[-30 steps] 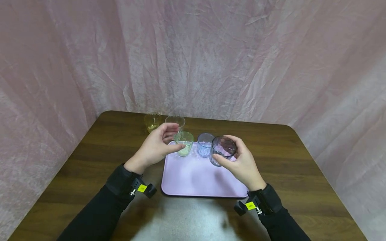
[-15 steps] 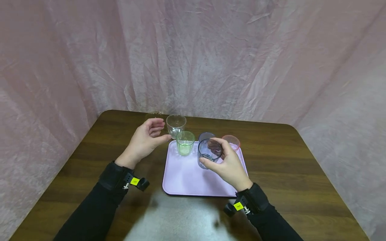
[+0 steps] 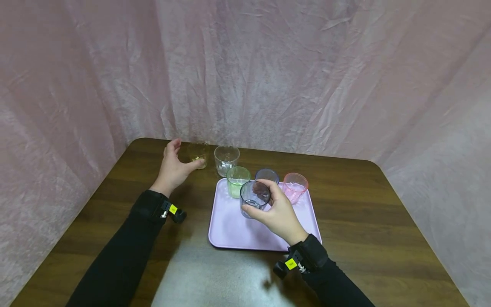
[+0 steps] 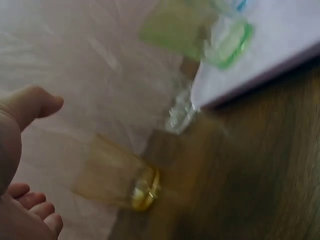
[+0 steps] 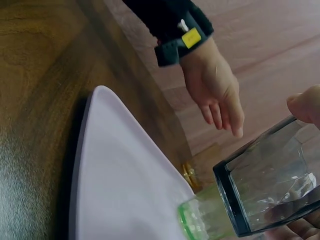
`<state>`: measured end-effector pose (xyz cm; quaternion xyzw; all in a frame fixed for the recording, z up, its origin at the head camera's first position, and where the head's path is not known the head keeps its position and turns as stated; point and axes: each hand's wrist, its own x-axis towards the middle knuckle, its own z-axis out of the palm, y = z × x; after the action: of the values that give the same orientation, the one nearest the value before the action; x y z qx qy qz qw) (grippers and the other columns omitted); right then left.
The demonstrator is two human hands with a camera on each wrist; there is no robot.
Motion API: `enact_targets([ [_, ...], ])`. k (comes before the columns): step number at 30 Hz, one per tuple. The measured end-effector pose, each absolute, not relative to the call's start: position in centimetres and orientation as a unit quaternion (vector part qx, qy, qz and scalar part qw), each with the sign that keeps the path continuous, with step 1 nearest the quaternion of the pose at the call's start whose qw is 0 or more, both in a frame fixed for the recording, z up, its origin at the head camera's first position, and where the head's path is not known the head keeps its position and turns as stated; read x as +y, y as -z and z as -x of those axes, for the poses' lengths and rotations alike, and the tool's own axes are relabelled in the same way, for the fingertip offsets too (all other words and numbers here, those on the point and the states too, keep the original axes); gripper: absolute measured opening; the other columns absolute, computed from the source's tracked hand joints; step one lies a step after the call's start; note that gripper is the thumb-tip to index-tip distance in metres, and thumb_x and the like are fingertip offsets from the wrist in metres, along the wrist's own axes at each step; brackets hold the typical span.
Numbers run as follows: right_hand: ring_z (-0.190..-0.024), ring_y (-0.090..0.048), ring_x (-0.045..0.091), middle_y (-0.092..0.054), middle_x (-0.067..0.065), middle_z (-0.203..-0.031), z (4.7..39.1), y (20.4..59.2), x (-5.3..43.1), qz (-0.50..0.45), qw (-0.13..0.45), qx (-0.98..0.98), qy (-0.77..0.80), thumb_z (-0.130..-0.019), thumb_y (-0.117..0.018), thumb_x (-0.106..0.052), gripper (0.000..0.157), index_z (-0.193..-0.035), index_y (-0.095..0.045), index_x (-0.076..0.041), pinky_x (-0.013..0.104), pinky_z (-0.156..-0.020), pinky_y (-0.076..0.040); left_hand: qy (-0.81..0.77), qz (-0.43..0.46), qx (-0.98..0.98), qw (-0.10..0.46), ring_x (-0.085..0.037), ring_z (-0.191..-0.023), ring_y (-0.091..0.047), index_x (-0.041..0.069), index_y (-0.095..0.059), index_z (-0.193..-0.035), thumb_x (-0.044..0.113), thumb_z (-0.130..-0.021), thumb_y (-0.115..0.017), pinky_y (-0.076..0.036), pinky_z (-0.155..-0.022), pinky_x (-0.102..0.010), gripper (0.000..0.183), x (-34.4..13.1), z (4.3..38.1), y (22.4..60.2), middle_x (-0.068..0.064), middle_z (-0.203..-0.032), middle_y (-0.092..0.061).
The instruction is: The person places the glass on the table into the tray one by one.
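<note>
A smoky grey glass (image 3: 249,204) is gripped upright in my right hand (image 3: 279,212), above the lilac tray (image 3: 245,236). Fingers and thumb wrap its sides. My left hand (image 3: 172,168) has thumb and fingers spread beside an amber glass (image 3: 199,162) near the table's back edge. In the left wrist view a gap shows between that hand and the amber glass (image 4: 142,192). A green glass (image 3: 235,187), a blue glass (image 3: 267,174) and a pink glass (image 3: 294,189) stand in a row along the tray's far side. The grey glass and right hand partly hide the blue one.
A clear glass (image 3: 226,164) stands on the brown wooden table (image 3: 368,221), behind the tray's far left corner and right of the amber glass. Pink cloth (image 3: 245,76) hangs behind the table's back edge.
My left hand has moved away from the green glass, left and back to the amber one. My right hand has carried the grey glass leftward over the tray, uncovering the pink glass.
</note>
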<state>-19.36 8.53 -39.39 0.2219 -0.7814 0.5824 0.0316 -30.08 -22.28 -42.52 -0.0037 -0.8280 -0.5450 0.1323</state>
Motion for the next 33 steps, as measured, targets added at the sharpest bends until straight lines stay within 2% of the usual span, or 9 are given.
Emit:
enact_targets([
  [5,-0.109,-0.055,0.028,-0.057,0.021,-0.12,19.4,39.9,7.9,-0.222,0.037,-0.785,-0.576,-0.077,-0.085,-0.003,0.068,-0.132,-0.047,0.009,0.053,-0.097,-0.044,0.544,-0.011,-0.833,0.105,-0.026,-0.14,-0.014,0.004,-0.01,-0.154,0.03,-0.081,-0.084,-0.024,-0.112,-0.05,0.108,-22.9,32.0,44.1,-0.015,-0.154,-0.015],
  [12,-0.11,-0.054,0.027,-0.055,0.024,-0.122,19.5,40.7,7.2,-0.231,0.033,-0.779,-0.582,-0.077,-0.085,-0.003,0.069,-0.133,-0.046,0.008,0.053,-0.098,-0.043,0.534,-0.015,-0.837,0.118,-0.028,-0.138,-0.018,0.002,-0.012,-0.154,0.029,-0.078,-0.086,-0.024,-0.112,-0.049,0.109,-23.0,33.4,45.8,-0.017,-0.153,-0.018],
  [16,-0.109,-0.054,0.026,-0.054,0.025,-0.122,19.6,41.1,6.9,-0.235,0.028,-0.774,-0.588,-0.077,-0.085,-0.003,0.069,-0.133,-0.045,0.008,0.054,-0.098,-0.042,0.537,-0.017,-0.837,0.103,-0.03,-0.139,-0.017,0.002,-0.01,-0.154,0.028,-0.081,-0.085,-0.025,-0.112,-0.05,0.108,-22.9,33.9,46.5,-0.019,-0.153,-0.015],
  [27,-0.112,-0.053,0.028,-0.054,0.025,-0.124,20.0,41.9,6.3,-0.239,0.007,-0.777,-0.582,-0.079,-0.084,-0.005,0.07,-0.134,-0.043,0.007,0.054,-0.099,-0.041,0.534,-0.029,-0.842,0.074,-0.035,-0.137,-0.019,0.003,-0.006,-0.155,0.027,-0.083,-0.083,-0.027,-0.11,-0.052,0.108,-22.3,34.9,47.3,-0.022,-0.152,-0.015],
  [33,-0.115,-0.05,0.034,-0.054,0.025,-0.124,20.0,42.0,6.1,-0.232,-0.004,-0.781,-0.58,-0.08,-0.084,-0.008,0.071,-0.135,-0.042,0.008,0.054,-0.101,-0.04,0.529,-0.035,-0.844,0.078,-0.034,-0.137,-0.021,0.003,-0.007,-0.154,0.03,-0.082,-0.083,-0.028,-0.11,-0.051,0.108,-21.9,35.3,47.3,-0.021,-0.152,-0.017],
])
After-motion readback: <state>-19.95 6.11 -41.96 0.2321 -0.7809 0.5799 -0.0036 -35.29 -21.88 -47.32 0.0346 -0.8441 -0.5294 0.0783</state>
